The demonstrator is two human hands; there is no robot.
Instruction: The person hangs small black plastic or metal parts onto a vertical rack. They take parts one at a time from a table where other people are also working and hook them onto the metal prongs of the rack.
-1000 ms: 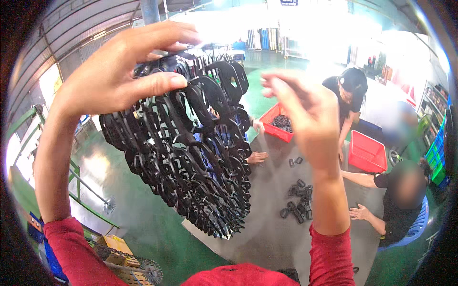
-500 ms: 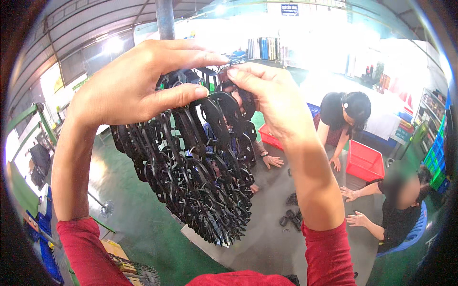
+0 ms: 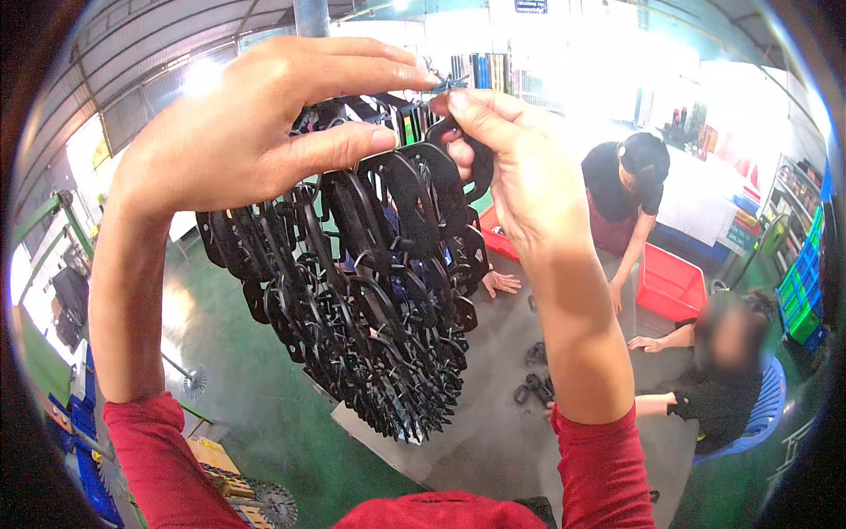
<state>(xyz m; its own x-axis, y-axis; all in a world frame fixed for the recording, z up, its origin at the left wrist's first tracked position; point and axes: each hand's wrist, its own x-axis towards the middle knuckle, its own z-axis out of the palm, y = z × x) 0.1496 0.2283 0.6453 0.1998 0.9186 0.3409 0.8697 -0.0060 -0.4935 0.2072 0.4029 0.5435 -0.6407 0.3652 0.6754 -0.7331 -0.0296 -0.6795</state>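
In front of me hangs a dense bundle of black oval loop-shaped parts [image 3: 352, 256], strung in many rows on thin metal hooks. My left hand [image 3: 238, 132] reaches over the top of it from the left, fingers straight and the thumb apart, the thumb tip at the upper edge of the loops. At the top right, my right hand [image 3: 524, 167] pinches one black loop-shaped part [image 3: 480, 167] between thumb and fingers. Close by its fingertips is a small dark wire hook [image 3: 449, 84]. The bundle hides much of the right hand's fingertips.
Below stands a grey table [image 3: 485, 450] with several black parts [image 3: 533, 388] on it. Two people [image 3: 621, 194] [image 3: 727, 379] work there beside a red crate [image 3: 670, 282]. A metal post [image 3: 311, 18] rises behind the bundle. Blue and green crates [image 3: 802, 291] line the right.
Both my hands have moved slightly up in view, the right one also a little rightward with the black loop part. The person at lower right has drawn one hand back.
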